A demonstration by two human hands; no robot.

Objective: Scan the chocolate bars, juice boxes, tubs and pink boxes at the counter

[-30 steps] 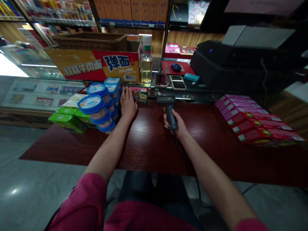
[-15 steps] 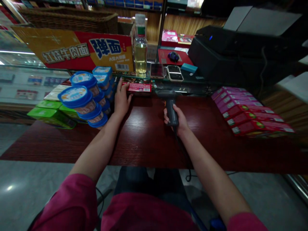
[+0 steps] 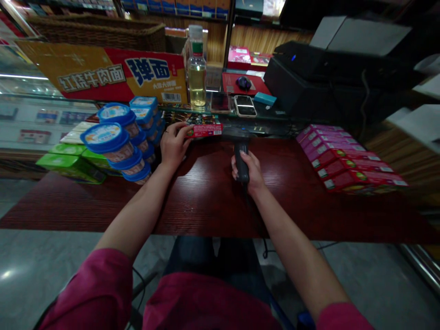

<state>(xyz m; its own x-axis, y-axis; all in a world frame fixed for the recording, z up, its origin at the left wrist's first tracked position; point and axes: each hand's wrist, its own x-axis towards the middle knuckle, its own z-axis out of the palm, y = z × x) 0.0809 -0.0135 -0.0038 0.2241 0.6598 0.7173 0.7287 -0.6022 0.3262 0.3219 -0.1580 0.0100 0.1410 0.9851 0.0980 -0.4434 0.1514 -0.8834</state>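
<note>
My left hand [image 3: 174, 144] grips the left end of a slim red box [image 3: 206, 130], its fingers bent over the top. The printed side with a barcode at its right end faces me. In my right hand [image 3: 252, 169] is a black barcode scanner [image 3: 242, 158], held upright by its handle. The scanner's dark head is just right of the red box; whether they touch I cannot tell. A cable runs down from the handle toward the table's front edge. Left of my left hand stand stacked blue-lidded tubs [image 3: 120, 137].
Green boxes [image 3: 74, 160] lie left of the tubs. A row of red and purple boxes [image 3: 350, 160] sits at the right of the dark wooden table [image 3: 206, 201]. Behind are a noodle carton [image 3: 106, 73], a bottle [image 3: 197, 75], a phone [image 3: 245, 106] and a black machine [image 3: 309, 82].
My left hand has closed round the red box's end, and the box has shifted right, up to the scanner head. The scanner stays in my right hand. The view has shifted slightly.
</note>
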